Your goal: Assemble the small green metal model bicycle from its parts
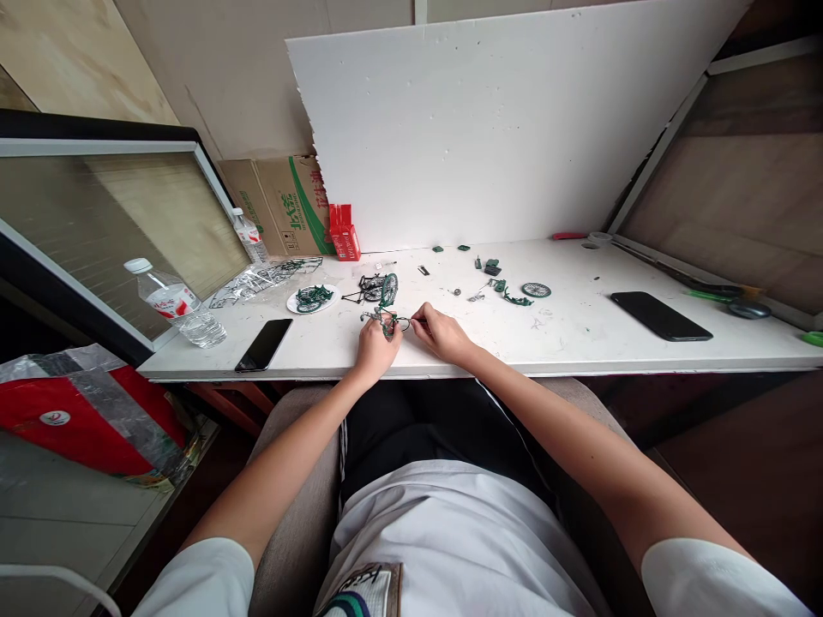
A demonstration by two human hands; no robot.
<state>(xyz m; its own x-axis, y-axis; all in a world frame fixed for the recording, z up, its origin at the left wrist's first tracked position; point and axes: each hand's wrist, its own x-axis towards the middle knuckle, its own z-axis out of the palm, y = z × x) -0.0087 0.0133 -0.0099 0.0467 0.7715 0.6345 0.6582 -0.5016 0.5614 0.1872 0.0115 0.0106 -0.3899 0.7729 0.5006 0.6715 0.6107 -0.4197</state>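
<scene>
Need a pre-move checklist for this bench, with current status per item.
1. Left hand has hold of the small green assembly: ok.
2. Right hand has a firm grip: cannot tell; its fingertips are by the assembly, but what they pinch is too small to make out.
3. Loose spoked wheel in plain sight: ok, lying on the table to the right.
4. Loose green parts gathered together: not ok, several pieces lie scattered beyond the right hand.
5. Nearer water bottle capped: ok, white cap on.
</scene>
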